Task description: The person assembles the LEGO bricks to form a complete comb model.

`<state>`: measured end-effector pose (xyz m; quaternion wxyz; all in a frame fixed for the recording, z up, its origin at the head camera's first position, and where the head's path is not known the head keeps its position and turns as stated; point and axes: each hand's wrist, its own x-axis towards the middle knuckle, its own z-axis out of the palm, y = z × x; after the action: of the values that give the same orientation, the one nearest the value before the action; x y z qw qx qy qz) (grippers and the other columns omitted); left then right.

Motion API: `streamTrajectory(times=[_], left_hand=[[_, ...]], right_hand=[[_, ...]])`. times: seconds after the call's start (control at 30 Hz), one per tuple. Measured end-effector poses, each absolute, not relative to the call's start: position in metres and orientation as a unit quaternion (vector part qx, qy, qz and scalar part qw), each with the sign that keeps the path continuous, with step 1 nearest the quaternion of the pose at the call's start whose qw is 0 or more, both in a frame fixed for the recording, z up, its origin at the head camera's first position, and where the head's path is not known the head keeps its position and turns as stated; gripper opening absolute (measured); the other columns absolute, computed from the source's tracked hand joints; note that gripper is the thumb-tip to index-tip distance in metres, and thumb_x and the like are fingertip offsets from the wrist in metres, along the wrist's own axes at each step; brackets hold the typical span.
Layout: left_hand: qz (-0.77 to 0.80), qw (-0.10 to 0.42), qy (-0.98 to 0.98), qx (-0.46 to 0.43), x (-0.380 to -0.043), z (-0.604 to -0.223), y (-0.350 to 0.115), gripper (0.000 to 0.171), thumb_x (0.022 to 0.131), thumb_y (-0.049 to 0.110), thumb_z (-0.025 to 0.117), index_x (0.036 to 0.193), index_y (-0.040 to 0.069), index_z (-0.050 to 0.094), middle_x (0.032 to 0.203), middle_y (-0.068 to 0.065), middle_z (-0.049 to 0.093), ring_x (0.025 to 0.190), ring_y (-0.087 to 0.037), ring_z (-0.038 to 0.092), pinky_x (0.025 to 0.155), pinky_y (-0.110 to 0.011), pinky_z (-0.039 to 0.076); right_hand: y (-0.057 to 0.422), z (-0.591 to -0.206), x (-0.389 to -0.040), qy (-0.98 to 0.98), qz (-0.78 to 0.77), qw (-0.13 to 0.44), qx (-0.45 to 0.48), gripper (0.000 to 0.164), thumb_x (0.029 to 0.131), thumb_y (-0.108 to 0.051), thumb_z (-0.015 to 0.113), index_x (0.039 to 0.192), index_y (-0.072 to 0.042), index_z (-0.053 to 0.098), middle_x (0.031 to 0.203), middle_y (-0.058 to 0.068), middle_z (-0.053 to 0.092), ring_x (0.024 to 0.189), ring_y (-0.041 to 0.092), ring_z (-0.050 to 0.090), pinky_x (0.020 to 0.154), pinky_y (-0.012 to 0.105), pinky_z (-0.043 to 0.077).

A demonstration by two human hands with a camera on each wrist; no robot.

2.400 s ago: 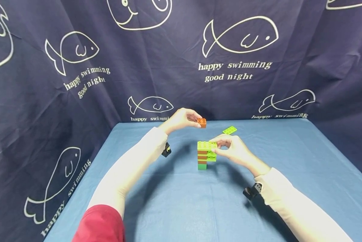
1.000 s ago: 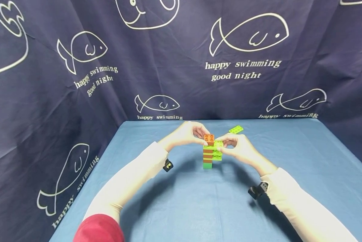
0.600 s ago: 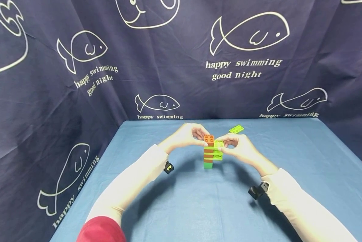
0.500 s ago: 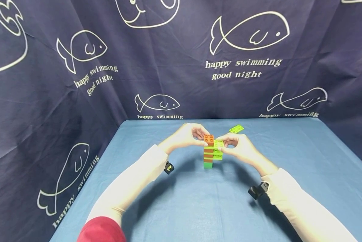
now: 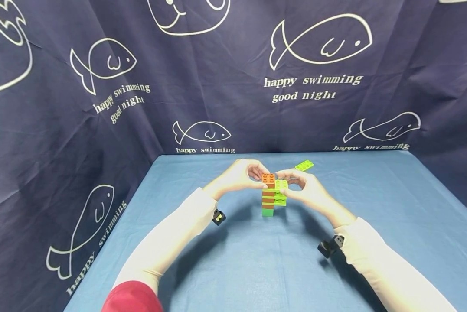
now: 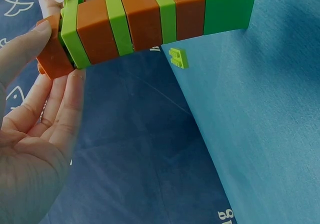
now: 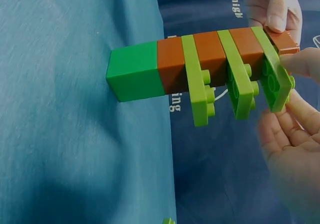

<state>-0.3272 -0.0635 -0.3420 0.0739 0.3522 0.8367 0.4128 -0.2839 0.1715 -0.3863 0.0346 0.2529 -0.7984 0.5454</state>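
Note:
A tower of toy building bricks stands on the blue table, with a green brick [image 5: 268,212] at its foot and orange bricks alternating with lime plates above. My left hand [image 5: 241,175] pinches the topmost orange brick [image 5: 268,180] between thumb and fingers, right over the left end of the top lime plate [image 5: 282,185]. In the left wrist view this brick sits slightly askew to that plate, a thin dark gap showing between them. My right hand [image 5: 309,190] pinches the plate's overhanging right end, thumb in front and fingers behind. The lime plates jut out to the right.
A loose lime plate [image 5: 304,165] lies on the blue tablecloth [image 5: 233,268] behind the right hand. A dark blue curtain [image 5: 233,86] with white fish drawings hangs at the table's back and left. Small black cameras hang under both wrists.
My left hand has brought the orange brick down and forward onto the tower's top. The right hand keeps hold of the lime plate, its far fingers shifted slightly left just now.

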Motion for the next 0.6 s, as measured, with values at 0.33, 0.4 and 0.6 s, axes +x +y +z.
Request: streamTrajectory(times=[0.33,0.4,0.6], left_hand=[[0.411,0.072,0.839,0.349,-0.328,-0.342,-0.064,0.03,0.075,0.01,0.083,0.102,0.005,0.069,0.093,-0.008,0.072,0.083,-0.011,0.067,0.08,-0.018,0.056],[0.413,0.071,0.839,0.348,-0.328,-0.343,-0.065,0.03,0.075,0.009,0.083,0.101,0.005,0.069,0.093,-0.007,0.072,0.083,-0.011,0.068,0.08,-0.018,0.056],[0.455,0.083,0.822,0.332,-0.329,-0.347,-0.065,0.033,0.074,0.008,0.083,0.104,0.003,0.07,0.094,-0.011,0.072,0.085,-0.012,0.069,0.082,-0.021,0.057]], right_hand=[[0.157,-0.378,-0.286,-0.779,0.583,0.033,0.229,0.038,0.084,-0.013,0.076,0.12,-0.005,0.066,0.116,0.013,0.069,0.106,0.009,0.064,0.099,0.022,0.047],[0.155,-0.377,-0.287,-0.775,0.588,0.033,0.231,0.038,0.083,-0.012,0.076,0.119,-0.004,0.066,0.114,0.015,0.069,0.103,0.008,0.065,0.098,0.021,0.048],[0.154,-0.378,-0.289,-0.768,0.594,0.043,0.237,0.033,0.083,-0.008,0.076,0.115,-0.002,0.069,0.112,0.016,0.07,0.098,0.003,0.066,0.095,0.017,0.049]])
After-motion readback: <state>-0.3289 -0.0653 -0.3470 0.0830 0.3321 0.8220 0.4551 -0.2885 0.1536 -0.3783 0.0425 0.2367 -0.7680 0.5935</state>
